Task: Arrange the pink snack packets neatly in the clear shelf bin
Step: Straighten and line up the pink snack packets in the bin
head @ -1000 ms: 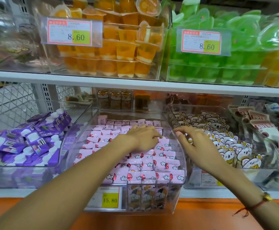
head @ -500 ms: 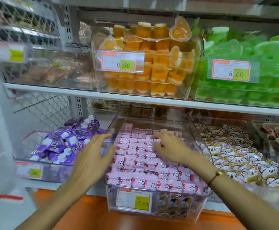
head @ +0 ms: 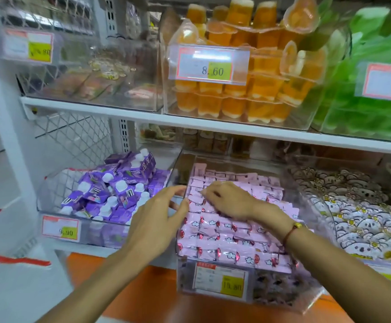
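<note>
Head view, clear shelf bin [head: 215, 297]: set on the lower shelf between a bin of purple packets [head: 110, 192] on the left and a bin of white cartoon-printed packets [head: 362, 220] on the right; a price tag [head: 221, 282] is fixed to its near front wall.

Head view, pink snack packets [head: 227, 243]: found inside the clear bin, filling it from near wall to far wall. They are laid flat in rows that overlap like shingles, each packet's long axis running left to right, with the rows stepping from near to far. The far rows show their plain printed backs; the near rows show white cloud marks and red ends.

Head view, left hand [head: 157, 227]: placed at the left wall of the bin, palm turned right, fingers spread and loosely curved, fingertips touching the bin's left rim and the edge of the pink rows. Nothing is seen gripped in it.

Head view, right hand [head: 229, 199]: laid palm down on top of the pink packets near the middle-left of the bin, fingers bent and pressing on the rows. Whether a packet is pinched under the fingers cannot be told. A red cord bracelet [head: 291, 231] is worn on the wrist.

Head view, upper shelf: orange jelly cups [head: 243, 94] in a clear bin are seen above, green ones [head: 371, 113] to the right.
</note>
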A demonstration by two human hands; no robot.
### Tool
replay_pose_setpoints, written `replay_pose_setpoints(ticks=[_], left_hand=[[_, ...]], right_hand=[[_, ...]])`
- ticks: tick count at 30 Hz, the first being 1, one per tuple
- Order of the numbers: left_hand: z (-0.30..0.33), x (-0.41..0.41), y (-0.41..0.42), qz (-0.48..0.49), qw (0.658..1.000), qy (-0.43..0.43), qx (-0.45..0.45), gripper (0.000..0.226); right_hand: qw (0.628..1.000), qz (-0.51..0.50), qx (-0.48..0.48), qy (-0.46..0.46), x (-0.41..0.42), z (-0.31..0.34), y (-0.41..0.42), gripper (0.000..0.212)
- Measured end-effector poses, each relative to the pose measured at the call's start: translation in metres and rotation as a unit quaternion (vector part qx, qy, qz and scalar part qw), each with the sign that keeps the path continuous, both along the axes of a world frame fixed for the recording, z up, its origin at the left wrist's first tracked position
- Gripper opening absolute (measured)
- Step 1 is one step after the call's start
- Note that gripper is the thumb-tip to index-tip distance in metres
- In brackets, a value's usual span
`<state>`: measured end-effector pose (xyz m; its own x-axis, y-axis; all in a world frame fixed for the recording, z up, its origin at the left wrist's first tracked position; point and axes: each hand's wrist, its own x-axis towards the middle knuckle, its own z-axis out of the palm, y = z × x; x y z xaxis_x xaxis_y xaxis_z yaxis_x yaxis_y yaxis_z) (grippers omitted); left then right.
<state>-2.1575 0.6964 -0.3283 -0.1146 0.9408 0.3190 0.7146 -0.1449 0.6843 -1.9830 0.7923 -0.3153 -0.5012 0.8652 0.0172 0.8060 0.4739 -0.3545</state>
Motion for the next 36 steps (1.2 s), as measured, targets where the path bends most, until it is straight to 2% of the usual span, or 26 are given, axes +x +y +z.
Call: replay_pose_setpoints(ticks=[2, 4, 6, 9, 11, 14, 18, 21, 24, 27, 28, 30, 33, 36], left_hand=[[-0.001, -0.001, 0.001, -0.004, 1.000, -0.003, -0.001, 0.032], [-0.002, -0.001, 0.001, -0.014, 1.000, -0.021, 0.001, 0.031], [-0.002, 0.001, 0.003, -0.027, 0.997, -0.074, 0.004, 0.027], [-0.002, 0.004, 0.006, -0.034, 0.988, -0.152, -0.004, 0.022], [-0.002, 0.005, 0.008, -0.035, 0.984, -0.176, -0.003, 0.020], [-0.002, 0.006, 0.008, -0.032, 0.984, -0.174, 0.008, 0.020], [-0.003, 0.007, 0.005, -0.027, 0.989, -0.141, 0.024, 0.021], [-0.002, 0.007, 0.003, -0.027, 0.991, -0.126, 0.023, 0.023], [-0.002, 0.007, 0.002, -0.024, 0.992, -0.119, 0.022, 0.025], [-0.002, 0.006, 0.002, -0.034, 0.991, -0.126, 0.020, 0.023], [-0.002, 0.005, 0.003, -0.036, 0.990, -0.132, 0.017, 0.023], [-0.002, 0.004, 0.003, -0.025, 0.991, -0.131, 0.021, 0.024], [0.000, 0.005, -0.001, -0.021, 0.990, -0.108, 0.093, 0.040], [0.006, 0.011, -0.005, -0.092, 0.981, -0.030, 0.170, 0.061]], right_hand=[[0.999, -0.029, -0.004, 0.033, -0.005, 0.010, 0.015, 0.036], [0.996, -0.062, 0.060, 0.003, -0.014, 0.012, 0.028, 0.021], [0.993, -0.070, 0.088, -0.031, -0.024, 0.008, 0.038, 0.024], [0.999, -0.021, 0.034, -0.036, -0.030, 0.012, 0.050, 0.020], [0.999, -0.005, 0.000, -0.047, -0.029, 0.018, 0.056, 0.017], [0.999, -0.015, 0.001, -0.051, -0.030, 0.015, 0.057, 0.012], [0.994, -0.025, 0.084, -0.057, -0.032, 0.000, 0.054, 0.021], [0.995, -0.040, 0.086, -0.007, -0.031, -0.001, 0.050, 0.027], [0.986, -0.070, 0.076, 0.134, -0.032, 0.007, 0.039, 0.029], [0.943, -0.080, 0.114, 0.304, -0.031, 0.019, 0.021, 0.016], [0.921, -0.091, 0.125, 0.358, -0.028, 0.023, 0.014, 0.009], [0.868, -0.135, 0.124, 0.461, -0.021, 0.030, 0.000, 0.009], [0.780, -0.195, 0.015, 0.595, -0.005, 0.034, -0.020, 0.023], [0.737, -0.164, -0.107, 0.647, 0.005, 0.030, -0.041, 0.029]])
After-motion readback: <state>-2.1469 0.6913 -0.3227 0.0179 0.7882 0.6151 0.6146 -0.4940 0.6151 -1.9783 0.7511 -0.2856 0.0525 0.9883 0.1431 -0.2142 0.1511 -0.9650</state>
